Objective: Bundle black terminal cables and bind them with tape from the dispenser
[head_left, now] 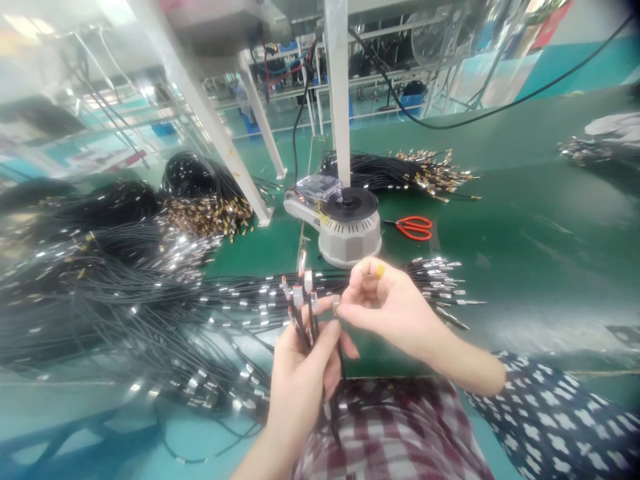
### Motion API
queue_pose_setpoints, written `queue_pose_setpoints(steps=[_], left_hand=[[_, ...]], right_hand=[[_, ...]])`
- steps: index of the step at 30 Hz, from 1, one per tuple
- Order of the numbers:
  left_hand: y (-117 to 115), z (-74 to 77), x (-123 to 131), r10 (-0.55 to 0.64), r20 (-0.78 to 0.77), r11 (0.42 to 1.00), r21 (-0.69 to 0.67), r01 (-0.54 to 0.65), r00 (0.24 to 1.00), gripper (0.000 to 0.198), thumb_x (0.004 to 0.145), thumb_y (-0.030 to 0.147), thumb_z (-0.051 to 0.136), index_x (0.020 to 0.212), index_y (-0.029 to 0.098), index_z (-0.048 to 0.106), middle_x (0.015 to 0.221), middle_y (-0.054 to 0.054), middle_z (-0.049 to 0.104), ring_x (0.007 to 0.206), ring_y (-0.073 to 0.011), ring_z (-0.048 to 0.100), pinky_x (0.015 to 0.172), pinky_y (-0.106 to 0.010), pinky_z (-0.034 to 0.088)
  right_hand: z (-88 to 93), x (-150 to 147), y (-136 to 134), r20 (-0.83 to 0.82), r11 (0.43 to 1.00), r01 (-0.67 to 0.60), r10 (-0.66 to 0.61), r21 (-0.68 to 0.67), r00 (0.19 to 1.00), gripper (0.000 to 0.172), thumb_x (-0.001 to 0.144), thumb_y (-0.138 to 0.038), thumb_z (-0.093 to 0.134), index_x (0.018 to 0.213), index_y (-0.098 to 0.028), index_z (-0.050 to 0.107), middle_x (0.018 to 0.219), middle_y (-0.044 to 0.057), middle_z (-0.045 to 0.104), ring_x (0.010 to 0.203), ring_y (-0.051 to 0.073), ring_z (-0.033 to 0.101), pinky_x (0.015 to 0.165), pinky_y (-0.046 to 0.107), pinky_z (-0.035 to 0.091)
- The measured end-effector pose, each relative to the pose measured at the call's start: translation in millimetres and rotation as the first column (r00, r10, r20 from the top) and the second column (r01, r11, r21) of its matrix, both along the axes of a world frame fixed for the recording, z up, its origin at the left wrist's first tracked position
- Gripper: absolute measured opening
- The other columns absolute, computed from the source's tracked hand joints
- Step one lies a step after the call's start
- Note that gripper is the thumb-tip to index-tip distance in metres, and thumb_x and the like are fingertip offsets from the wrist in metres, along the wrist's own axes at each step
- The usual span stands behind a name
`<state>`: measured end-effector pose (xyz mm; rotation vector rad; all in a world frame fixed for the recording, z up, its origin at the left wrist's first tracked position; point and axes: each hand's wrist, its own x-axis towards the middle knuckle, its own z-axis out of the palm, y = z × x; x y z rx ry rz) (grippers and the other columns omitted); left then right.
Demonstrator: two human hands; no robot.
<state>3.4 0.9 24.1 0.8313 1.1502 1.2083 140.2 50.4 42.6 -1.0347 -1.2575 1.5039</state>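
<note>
To the left I see heaped black cables (125, 293). Near the middle, the left hand (300, 373) grips some upright connector-tipped cables (299, 297); the right hand (393, 303) pinches a small silver connector (336, 304), red-handled scissors (415, 228) lying beyond.

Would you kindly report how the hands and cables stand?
Left hand holding black cables, silver ends up. Right hand pinching one silver connector. Red-handled scissors beyond, apart from both hands.

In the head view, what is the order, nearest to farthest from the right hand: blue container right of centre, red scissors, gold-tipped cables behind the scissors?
1. Red scissors: beyond the right hand.
2. Gold-tipped cables: behind them.
3. Blue container: past the table.
</note>
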Motion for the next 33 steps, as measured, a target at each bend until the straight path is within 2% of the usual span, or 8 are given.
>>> queue_pose_setpoints(steps=[6,11,15,18,23,26,28,33], left_hand=[[8.9,0.6,-1.6,0.020,0.005,0.998,0.054,-0.020,1.000,0.018,0.086,0.032,0.063,0.093,0.016,0.061,0.058,0.001,0.064,0.030,-0.0026,0.038,0.031,-0.015,0.024],[8.0,1.7,-2.7,0.005,0.060,1.000,0.020,-0.006,0.998,0.023,0.083,0.034,0.065,0.096,0.015,0.061,0.059,-0.001,0.066,0.028,-0.0011,0.034,0.032,-0.015,0.020],[4.6,1.0,-3.2,0.018,0.018,0.999,-0.050,-0.017,1.000,0.026,0.071,0.027,0.077,0.085,0.015,0.058,0.060,-0.001,0.067,0.027,0.0011,0.032,0.032,-0.013,0.019],[4.8,0.4,-5.3,0.047,0.023,0.997,-0.068,-0.046,0.999,0.022,0.074,0.026,0.075,0.077,0.015,0.056,0.056,-0.001,0.066,0.027,0.0010,0.034,0.032,-0.012,0.021],[5.7,-0.9,-9.6,0.059,0.037,0.998,-0.041,-0.057,0.998,0.018,0.078,0.025,0.071,0.079,0.015,0.056,0.058,-0.001,0.068,0.026,-0.0001,0.037,0.033,-0.013,0.023],[5.6,-1.7,-9.7,0.069,0.039,0.997,-0.027,-0.068,0.997,0.018,0.078,0.024,0.071,0.080,0.015,0.055,0.059,-0.001,0.068,0.026,-0.0006,0.038,0.033,-0.013,0.023],[5.8,-2.0,-8.8,0.072,0.038,0.997,-0.030,-0.071,0.997,0.019,0.078,0.025,0.071,0.079,0.015,0.055,0.058,-0.001,0.068,0.026,-0.0009,0.038,0.032,-0.014,0.023],[5.9,-2.5,-7.8,0.088,0.043,0.996,-0.032,-0.087,0.995,0.019,0.078,0.025,0.071,0.079,0.016,0.055,0.058,-0.001,0.068,0.026,-0.0009,0.038,0.032,-0.013,0.024]], right_hand=[[-0.2,-4.2,-4.3,-0.102,0.997,-0.072,0.072,0.005,0.992,0.030,0.071,-0.008,0.064,0.076,-0.023,0.039,0.057,-0.008,0.063,0.047,0.011,0.059,0.055,0.026,0.043],[0.3,-2.6,-3.9,-0.150,0.997,-0.082,0.082,0.005,0.985,0.031,0.072,-0.009,0.065,0.077,-0.023,0.038,0.057,-0.008,0.063,0.046,0.011,0.058,0.054,0.027,0.044],[-0.5,-2.3,-2.5,-0.066,1.000,-0.002,0.003,0.011,0.998,0.033,0.070,-0.008,0.069,0.076,-0.022,0.041,0.065,-0.005,0.067,0.053,0.010,0.060,0.057,0.025,0.046],[-5.4,-2.0,-1.6,-0.086,1.000,0.006,-0.006,-0.001,0.996,0.028,0.073,-0.013,0.071,0.083,-0.021,0.046,0.071,-0.003,0.069,0.061,0.012,0.064,0.063,0.026,0.049],[-19.6,0.3,-2.9,-0.180,0.997,0.006,-0.019,-0.074,0.983,0.021,0.084,-0.030,0.065,0.095,-0.021,0.049,0.099,0.005,0.073,0.072,0.012,0.068,0.076,0.030,0.052],[-22.9,-2.0,-5.3,-0.189,0.998,0.033,-0.042,-0.049,0.981,0.027,0.081,-0.033,0.069,0.095,-0.021,0.049,0.094,0.005,0.073,0.087,0.017,0.069,0.083,0.033,0.050],[-22.5,-5.6,-6.4,-0.163,0.998,0.055,-0.057,-0.020,0.985,0.034,0.074,-0.030,0.075,0.094,-0.022,0.050,0.092,0.004,0.073,0.090,0.019,0.068,0.081,0.034,0.050],[-19.7,-13.7,-5.7,-0.178,0.991,0.135,-0.137,-0.019,0.975,0.035,0.072,-0.025,0.077,0.085,-0.023,0.045,0.074,-0.001,0.072,0.066,0.016,0.066,0.067,0.031,0.048]])
